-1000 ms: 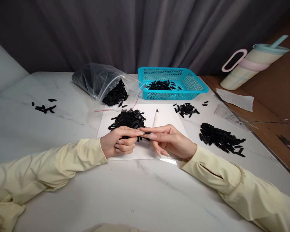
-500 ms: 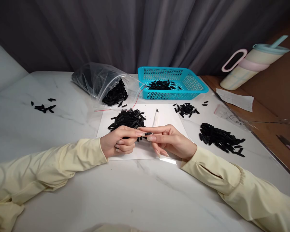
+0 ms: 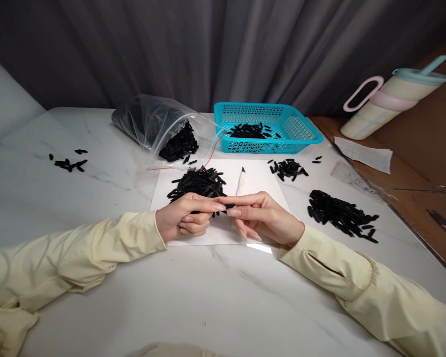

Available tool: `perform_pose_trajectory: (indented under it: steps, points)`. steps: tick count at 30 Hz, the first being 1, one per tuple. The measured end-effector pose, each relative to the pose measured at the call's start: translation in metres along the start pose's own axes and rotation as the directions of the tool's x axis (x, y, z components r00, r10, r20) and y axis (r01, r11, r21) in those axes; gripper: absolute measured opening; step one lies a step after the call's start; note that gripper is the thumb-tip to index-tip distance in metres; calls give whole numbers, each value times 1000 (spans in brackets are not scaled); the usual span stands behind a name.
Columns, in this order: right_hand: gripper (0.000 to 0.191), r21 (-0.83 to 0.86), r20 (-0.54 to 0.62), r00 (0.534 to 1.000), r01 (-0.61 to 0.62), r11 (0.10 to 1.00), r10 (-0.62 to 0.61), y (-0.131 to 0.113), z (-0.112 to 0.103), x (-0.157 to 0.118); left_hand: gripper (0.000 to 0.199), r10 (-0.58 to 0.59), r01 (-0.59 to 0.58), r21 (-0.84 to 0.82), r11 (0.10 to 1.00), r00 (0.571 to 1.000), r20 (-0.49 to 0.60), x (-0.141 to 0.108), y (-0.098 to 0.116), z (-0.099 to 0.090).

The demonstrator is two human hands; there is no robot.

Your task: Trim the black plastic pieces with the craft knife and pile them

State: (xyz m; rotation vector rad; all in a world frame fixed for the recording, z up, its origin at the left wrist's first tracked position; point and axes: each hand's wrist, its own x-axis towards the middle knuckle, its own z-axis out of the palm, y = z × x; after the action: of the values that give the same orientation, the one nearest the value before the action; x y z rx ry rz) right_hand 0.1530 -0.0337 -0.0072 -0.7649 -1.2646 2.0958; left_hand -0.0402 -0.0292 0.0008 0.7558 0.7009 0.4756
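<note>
Between the fingertips of both hands is a small dark piece (image 3: 229, 206), partly covered by the fingers. My left hand (image 3: 189, 214) pinches its left end, the other fingers curled in. My right hand (image 3: 263, 216) grips its right end between thumb and forefinger, the lower fingers hanging loosely. Just behind the hands a pile of black pieces (image 3: 198, 182) lies on a white sheet (image 3: 193, 239). A white pen-like tool with a black tip (image 3: 241, 182) rests on the sheet, behind my right hand.
An open clear bag (image 3: 148, 124) spills black pieces at the back. Beside it stands a blue basket (image 3: 271, 146) with more pieces. Other black piles (image 3: 338, 213) lie right and far left. A tumbler (image 3: 382, 106) and a paper slip (image 3: 364, 153) are at the back right.
The whole view has shifted very slightly. Both hands keep nearly the same pose, and the dark piece between them appears slightly turned.
</note>
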Motion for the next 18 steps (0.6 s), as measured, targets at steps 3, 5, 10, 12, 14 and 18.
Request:
perform_pose_trajectory:
  steps: [3, 5, 10, 12, 14, 18]
  points:
    - [40, 2, 9, 1000, 8, 1000, -8, 0, 0, 0, 17, 3, -2, 5, 1000, 1000, -13, 0, 0, 0]
    - [39, 0, 12, 1000, 11, 1000, -11, 0, -1, 0, 18, 4, -4, 5, 1000, 1000, -13, 0, 0, -1]
    - [35, -6, 11, 1000, 20, 1000, -20, 2, -1, 0, 25, 3, -3, -6, 1000, 1000, 8, -1, -1, -1]
    - [34, -32, -24, 999, 33, 999, -33, 3, 1, 1, 27, 7, -7, -10, 1000, 1000, 14, -1, 0, 0]
    - [33, -97, -85, 995, 47, 994, -56, 1, 3, 1, 27, 9, -9, -9, 1000, 1000, 25, 0, 1, 0]
    - [32, -530, -233, 954, 38, 847, -188, -19, 2, -20, 27, -19, 20, -18, 1000, 998, 54, 0, 2, -2]
